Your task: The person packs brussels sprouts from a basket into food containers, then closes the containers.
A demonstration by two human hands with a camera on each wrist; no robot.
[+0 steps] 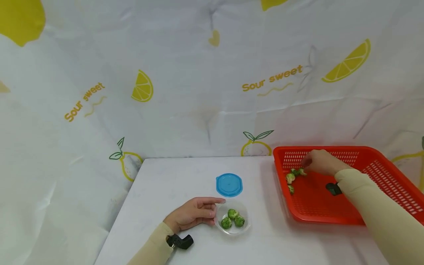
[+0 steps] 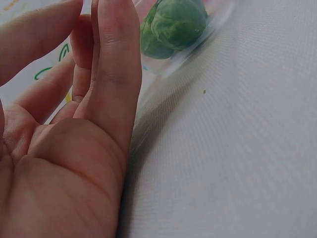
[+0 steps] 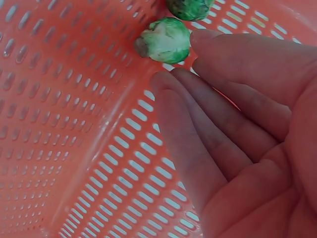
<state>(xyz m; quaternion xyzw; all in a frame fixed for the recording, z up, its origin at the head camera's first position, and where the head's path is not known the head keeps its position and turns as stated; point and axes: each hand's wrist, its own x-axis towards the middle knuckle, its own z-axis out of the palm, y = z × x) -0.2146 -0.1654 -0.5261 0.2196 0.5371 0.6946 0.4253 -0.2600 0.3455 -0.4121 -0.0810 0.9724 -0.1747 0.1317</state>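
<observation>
1. Three sprouts (image 1: 233, 213) sat in the clear bowl (image 1: 232, 232); four other sprouts (image 1: 290, 178) lay in the red basket (image 1: 311, 206).
2. The left hand (image 1: 195, 213) touched the bowl, fingers relaxed; the right hand (image 1: 320, 162), loosely extended, reached a basket sprout without gripping it.
3. The blue lid (image 1: 229, 185) lay off, on the white table (image 1: 159, 184), before lemon-print cloth (image 1: 185, 110).

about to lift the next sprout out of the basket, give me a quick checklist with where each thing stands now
1. Bowl uncovered: ok, the blue lid lies apart on the table.
2. Bowl steadied: ok, the left hand touches its side.
3. Right hand at a sprout: ok, it is inside the red basket, right by the nearest sprout.
4. Sprout secured: not ok, the fingers are not closed round it.
5. Fingertip contact: cannot tell.
</observation>
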